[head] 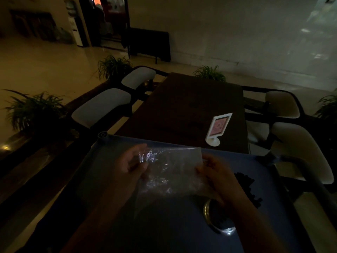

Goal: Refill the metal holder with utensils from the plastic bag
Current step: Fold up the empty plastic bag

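The scene is dim. A clear plastic bag (169, 172) is held up over a blue cart top (102, 172). My left hand (135, 161) pinches the bag's upper left edge. My right hand (217, 172) grips its right edge. A round metal holder (209, 214) stands on the cart below my right wrist, partly hidden by it. Whether the bag holds utensils is too dark to tell. A dark pile (246, 185) lies on the cart to the right of my right hand.
Beyond the cart stands a dark wooden table (184, 106) with a white framed sign stand (218, 128). Pale-backed chairs (104, 106) flank it on both sides. Potted plants (36, 110) line the left.
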`<state>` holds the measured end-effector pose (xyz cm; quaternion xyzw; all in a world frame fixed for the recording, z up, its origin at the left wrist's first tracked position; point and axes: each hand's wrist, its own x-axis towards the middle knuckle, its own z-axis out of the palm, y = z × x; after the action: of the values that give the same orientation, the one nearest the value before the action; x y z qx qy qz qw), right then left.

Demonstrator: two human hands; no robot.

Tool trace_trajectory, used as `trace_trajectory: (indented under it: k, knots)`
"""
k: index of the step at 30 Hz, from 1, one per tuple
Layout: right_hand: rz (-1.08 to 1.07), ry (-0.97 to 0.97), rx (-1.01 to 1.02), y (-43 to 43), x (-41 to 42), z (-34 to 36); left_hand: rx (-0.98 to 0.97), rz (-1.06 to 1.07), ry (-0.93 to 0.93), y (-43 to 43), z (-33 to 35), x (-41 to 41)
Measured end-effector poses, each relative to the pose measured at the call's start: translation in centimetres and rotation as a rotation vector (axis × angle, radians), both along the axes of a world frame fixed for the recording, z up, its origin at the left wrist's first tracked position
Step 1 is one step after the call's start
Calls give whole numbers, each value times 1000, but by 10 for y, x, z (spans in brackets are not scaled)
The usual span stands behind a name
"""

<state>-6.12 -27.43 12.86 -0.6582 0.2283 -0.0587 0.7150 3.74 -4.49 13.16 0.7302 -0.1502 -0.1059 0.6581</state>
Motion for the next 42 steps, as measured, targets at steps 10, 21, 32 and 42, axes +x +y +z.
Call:
trace_trajectory:
  k: [10, 21, 32, 42]
  knots:
    - [71, 62, -86, 10, 1, 6, 67, -117, 265, 4, -2, -1]
    - [156, -74, -197, 9, -5, 19, -3, -220, 240, 13, -4, 2]
    - [84, -198, 237, 6, -14, 30, -518, -200, 428, 9, -6, 4]
    - [89, -136, 61, 7, -13, 23, 74, -235, 57, 21, -7, -1]
